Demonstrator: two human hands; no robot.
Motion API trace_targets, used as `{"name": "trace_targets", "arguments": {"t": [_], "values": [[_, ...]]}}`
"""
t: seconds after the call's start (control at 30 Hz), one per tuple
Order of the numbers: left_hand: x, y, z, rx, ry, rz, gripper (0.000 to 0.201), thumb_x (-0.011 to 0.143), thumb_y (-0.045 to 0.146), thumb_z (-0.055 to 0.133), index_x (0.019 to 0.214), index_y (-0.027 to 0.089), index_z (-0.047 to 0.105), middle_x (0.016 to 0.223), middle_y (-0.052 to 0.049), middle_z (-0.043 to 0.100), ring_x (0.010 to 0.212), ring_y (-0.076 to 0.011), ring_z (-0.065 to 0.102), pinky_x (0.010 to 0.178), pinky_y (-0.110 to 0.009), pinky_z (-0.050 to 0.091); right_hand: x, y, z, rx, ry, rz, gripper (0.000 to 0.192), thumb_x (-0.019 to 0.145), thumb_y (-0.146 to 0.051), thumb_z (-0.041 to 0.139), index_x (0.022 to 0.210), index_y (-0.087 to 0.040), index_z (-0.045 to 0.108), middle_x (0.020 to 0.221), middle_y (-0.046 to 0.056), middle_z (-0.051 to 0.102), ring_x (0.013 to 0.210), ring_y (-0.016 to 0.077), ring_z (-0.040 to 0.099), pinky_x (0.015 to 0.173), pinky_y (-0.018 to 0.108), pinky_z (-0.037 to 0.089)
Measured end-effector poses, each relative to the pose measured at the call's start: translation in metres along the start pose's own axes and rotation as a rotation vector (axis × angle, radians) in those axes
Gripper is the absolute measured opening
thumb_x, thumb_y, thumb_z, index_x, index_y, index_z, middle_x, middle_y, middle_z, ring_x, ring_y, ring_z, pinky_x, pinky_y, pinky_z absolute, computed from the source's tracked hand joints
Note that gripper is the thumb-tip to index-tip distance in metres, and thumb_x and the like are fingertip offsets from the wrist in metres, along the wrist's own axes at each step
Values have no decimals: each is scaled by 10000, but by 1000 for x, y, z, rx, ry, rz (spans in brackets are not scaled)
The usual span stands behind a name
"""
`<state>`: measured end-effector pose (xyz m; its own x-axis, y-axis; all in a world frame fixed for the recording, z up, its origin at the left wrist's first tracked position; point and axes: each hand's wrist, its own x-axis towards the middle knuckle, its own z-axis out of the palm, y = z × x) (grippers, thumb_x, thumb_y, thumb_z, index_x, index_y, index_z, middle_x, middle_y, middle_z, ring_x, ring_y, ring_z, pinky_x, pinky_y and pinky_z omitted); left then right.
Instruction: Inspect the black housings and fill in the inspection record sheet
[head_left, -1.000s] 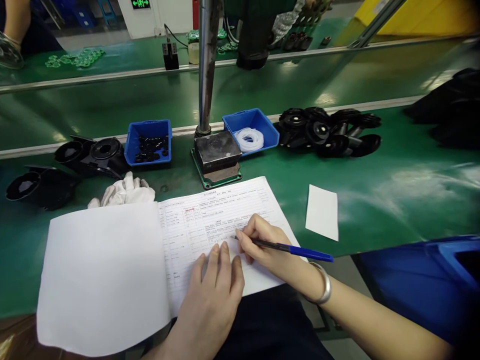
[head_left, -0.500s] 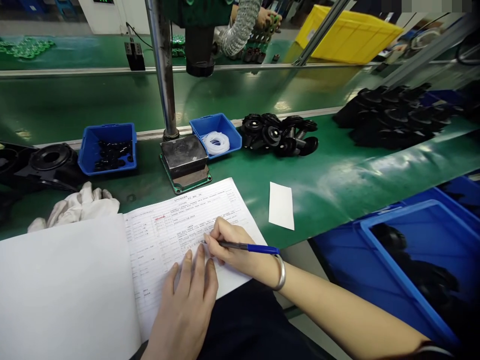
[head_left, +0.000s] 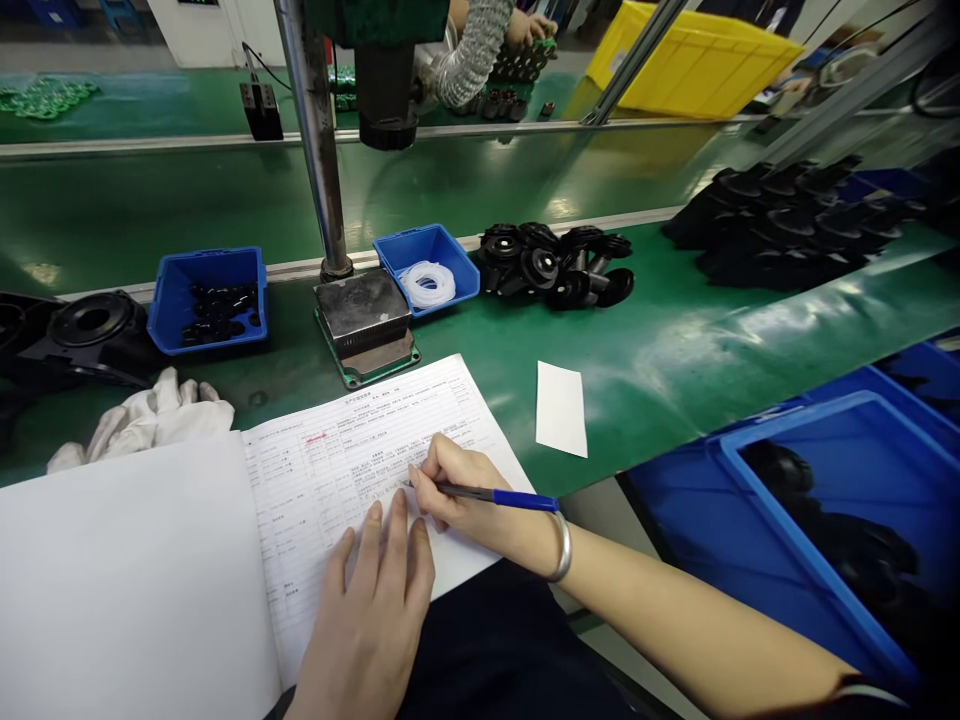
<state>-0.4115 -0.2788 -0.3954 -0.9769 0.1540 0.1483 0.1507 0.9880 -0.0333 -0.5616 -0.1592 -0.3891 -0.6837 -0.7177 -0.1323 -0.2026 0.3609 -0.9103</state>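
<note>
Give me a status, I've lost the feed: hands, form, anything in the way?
Right hand gripping blue pen, tip on printed form. Left hand flat, pinning the form. Nothing blocking; white gloves off to the side.

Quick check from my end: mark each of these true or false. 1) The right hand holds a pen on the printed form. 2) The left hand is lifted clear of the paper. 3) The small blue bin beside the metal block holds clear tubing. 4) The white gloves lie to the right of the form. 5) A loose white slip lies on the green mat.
1) True: the right hand holds the pen, tip on the printed form.
2) False: the left hand lies flat on the form.
3) True: the small blue bin holds clear tubing, next to the metal block.
4) False: the white gloves lie left of the form.
5) True: the white slip lies on the green mat.
</note>
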Motion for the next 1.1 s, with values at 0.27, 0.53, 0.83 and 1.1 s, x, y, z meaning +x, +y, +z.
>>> {"name": "trace_targets", "arguments": {"t": [0.27, 0.53, 0.83, 1.1], "values": [[0, 2, 3, -11, -5, -11, 486, 885, 280, 550, 1359, 180, 503, 1496, -113, 454, 1308, -282, 485, 985, -454, 413, 0, 1, 1, 7, 14, -5, 214, 937, -271, 465, 762, -233, 346, 484, -78, 514, 397, 98, 504, 447, 207, 397], [0, -3, 2, 45, 25, 12, 442, 894, 311, 559, 1317, 184, 542, 1462, -122, 496, 1271, -304, 525, 931, -448, 475, 2, 5, 5, -42, 80, -56, 237, 960, -275, 488, 755, -229, 378, 500, -68, 541, 406, 95, 524, 467, 214, 417], [0, -5, -1, 45, 22, 29, 449, 884, 303, 568, 1314, 177, 543, 1471, -124, 483, 1266, -297, 530, 931, -440, 479, -1, 5, -7, 39, 51, 9, 232, 966, -319, 517, 786, -219, 410, 548, -50, 580, 437, 97, 558, 478, 217, 440], [2, 1, -2, 5, -42, 6, 459, 894, 302, 539, 1339, 196, 513, 1515, -89, 429, 1318, -285, 475, 979, -457, 424, -3, 6, -10, 0, 16, -36, 220, 943, -280, 502, 768, -226, 380, 547, -43, 562, 447, 114, 522, 473, 236, 392]]}}
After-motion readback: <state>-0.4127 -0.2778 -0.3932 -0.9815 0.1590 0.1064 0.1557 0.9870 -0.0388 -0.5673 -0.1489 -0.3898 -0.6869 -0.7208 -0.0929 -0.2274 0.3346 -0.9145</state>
